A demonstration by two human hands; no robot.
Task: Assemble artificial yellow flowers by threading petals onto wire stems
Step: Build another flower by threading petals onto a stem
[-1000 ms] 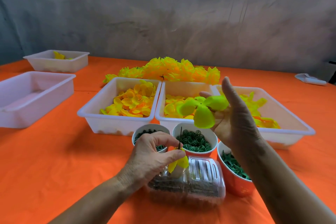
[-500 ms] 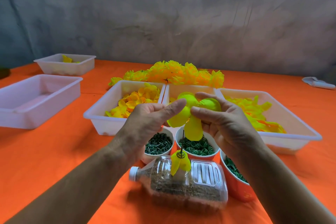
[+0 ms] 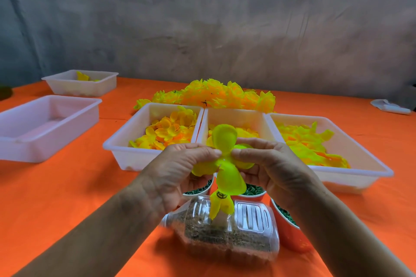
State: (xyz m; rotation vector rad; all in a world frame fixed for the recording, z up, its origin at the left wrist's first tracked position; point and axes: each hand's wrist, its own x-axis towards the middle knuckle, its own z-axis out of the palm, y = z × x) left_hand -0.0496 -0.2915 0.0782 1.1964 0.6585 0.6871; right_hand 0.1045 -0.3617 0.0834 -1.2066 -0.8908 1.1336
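The left hand (image 3: pixel 177 171) had joined the right hand (image 3: pixel 270 164); both pinched the petal piece (image 3: pixel 225 159) at twelve o'clock above the stem (image 3: pixel 221 195), seemingly ready for threading.

Three petal trays (image 3: pixel 155 159) side by side behind a lying bottle (image 3: pixel 227 229)

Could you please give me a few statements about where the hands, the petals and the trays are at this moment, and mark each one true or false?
1. Both hands, left hand and right hand, hold the yellow-green petal piece. True.
2. The plastic bottle stands upright. False: it lies on its side on the orange tablecloth.
3. The pile of finished yellow flowers lies behind the three petal trays. True.
4. The large tray on the left is full of petals. False: no petals show in it.
5. A small yellow petal sits above the bottle. True.
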